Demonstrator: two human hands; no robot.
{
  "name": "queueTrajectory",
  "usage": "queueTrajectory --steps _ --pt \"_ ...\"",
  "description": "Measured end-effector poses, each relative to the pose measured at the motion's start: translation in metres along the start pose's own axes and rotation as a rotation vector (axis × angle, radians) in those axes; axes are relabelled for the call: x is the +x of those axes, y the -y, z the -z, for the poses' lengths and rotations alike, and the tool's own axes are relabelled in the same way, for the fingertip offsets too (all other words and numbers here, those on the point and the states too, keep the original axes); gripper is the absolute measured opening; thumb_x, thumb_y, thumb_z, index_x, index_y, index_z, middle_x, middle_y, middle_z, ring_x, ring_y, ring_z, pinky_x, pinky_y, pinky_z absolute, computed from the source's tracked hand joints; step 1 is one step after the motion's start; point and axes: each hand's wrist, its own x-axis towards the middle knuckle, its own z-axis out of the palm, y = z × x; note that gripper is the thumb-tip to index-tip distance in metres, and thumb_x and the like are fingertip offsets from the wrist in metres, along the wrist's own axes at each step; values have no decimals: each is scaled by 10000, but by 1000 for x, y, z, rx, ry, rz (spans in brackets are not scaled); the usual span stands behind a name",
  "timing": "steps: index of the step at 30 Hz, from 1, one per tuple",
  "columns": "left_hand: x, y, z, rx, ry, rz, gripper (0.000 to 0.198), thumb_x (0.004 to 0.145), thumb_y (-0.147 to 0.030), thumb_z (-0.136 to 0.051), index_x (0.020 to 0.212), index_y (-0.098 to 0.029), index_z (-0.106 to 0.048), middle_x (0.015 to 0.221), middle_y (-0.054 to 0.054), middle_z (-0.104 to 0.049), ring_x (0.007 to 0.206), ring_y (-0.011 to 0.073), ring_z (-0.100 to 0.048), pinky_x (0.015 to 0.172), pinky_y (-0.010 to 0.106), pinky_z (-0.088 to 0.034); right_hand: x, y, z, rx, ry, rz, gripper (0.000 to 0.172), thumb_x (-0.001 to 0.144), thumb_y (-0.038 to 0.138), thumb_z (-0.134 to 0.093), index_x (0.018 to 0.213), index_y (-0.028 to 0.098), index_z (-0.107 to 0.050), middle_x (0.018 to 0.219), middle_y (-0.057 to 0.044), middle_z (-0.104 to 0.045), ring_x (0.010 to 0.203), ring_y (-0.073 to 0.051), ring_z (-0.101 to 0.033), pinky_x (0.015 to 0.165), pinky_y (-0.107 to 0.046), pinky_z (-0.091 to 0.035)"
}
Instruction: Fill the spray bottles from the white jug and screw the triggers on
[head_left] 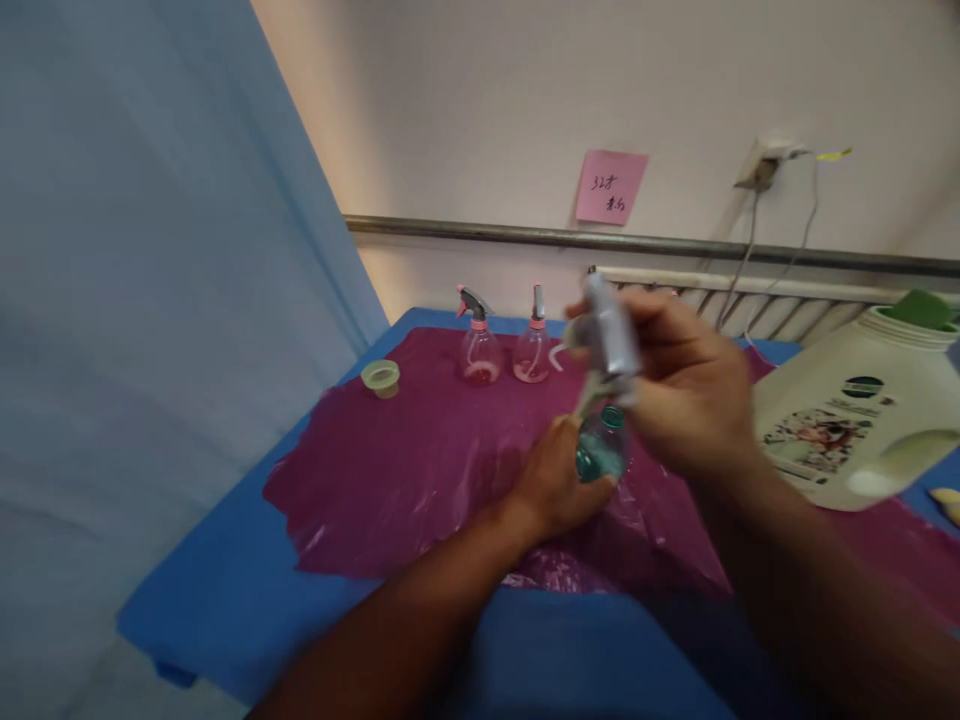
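Two hands occupied: your left hand (559,485) is wrapped around the small teal bottle (600,458), right of center over the purple plastic sheet (390,480). Your right hand (686,375) grips a gray spray head (615,335), blurred, just above the bottle's open neck; can't tell if they touch. Two pink-collared spray bottles (480,358) stand far, pale cup (381,376) left, big white jug (847,420) right. Sheet covers your blue surface (225,600).

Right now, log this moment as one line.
left hand: holding green bottle | right hand: holding spray head | bottle mouth: uncapped
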Motion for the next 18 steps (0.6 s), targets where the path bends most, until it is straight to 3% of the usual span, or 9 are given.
queueTrajectory --steps 3,7,9,12,15,18 --pt "0 1 2 -23 31 -19 926 896 -405 -870 1705 -235 -452 1694 187 -562 1596 419 -543 1351 651 -447 5 13 42 70 -258 -73 234 923 246 -908 1134 310 -829 1204 -25 -822 1022 -205 -783 975 -410 -685" --pt "-1 4 5 -58 41 -25 950 919 -424 -852 1736 -251 -398 1743 185 -510 1652 404 -492 1383 648 -406 -1 14 62 211 -342 -137 225 879 253 -942 1081 286 -849 1143 -21 -814 1063 -209 -787 1072 -445 -674" --pt "-1 4 7 -67 44 -33 953 922 -427 -855 1736 -246 -393 1729 188 -520 1640 404 -505 1377 650 -414 -6 8 62 172 -335 -177 239 881 288 -951 1099 288 -853 1176 -23 -818 1087 -204 -789 1068 -417 -675" --pt "0 2 7 -70 37 -30 946 919 -402 -854 1731 -238 -397 1722 189 -525 1638 403 -506 1377 644 -415 -16 -6 63 87 -266 -258 247 904 355 -938 1124 295 -844 1153 -23 -830 1011 -201 -791 944 -386 -698" --pt "1 -2 5 -66 25 -6 942 897 -351 -855 1722 -242 -414 1704 183 -542 1620 402 -528 1369 634 -432 -27 -28 65 67 -140 -344 305 877 383 -963 1138 279 -843 1053 -23 -839 908 -189 -777 854 -356 -689" --pt "1 -7 6 -60 21 13 935 882 -306 -850 1715 -252 -428 1677 175 -568 1596 401 -554 1349 629 -461 -41 -53 69 54 31 -410 363 836 408 -990 1127 245 -847 1030 -39 -845 900 -192 -770 904 -371 -679"
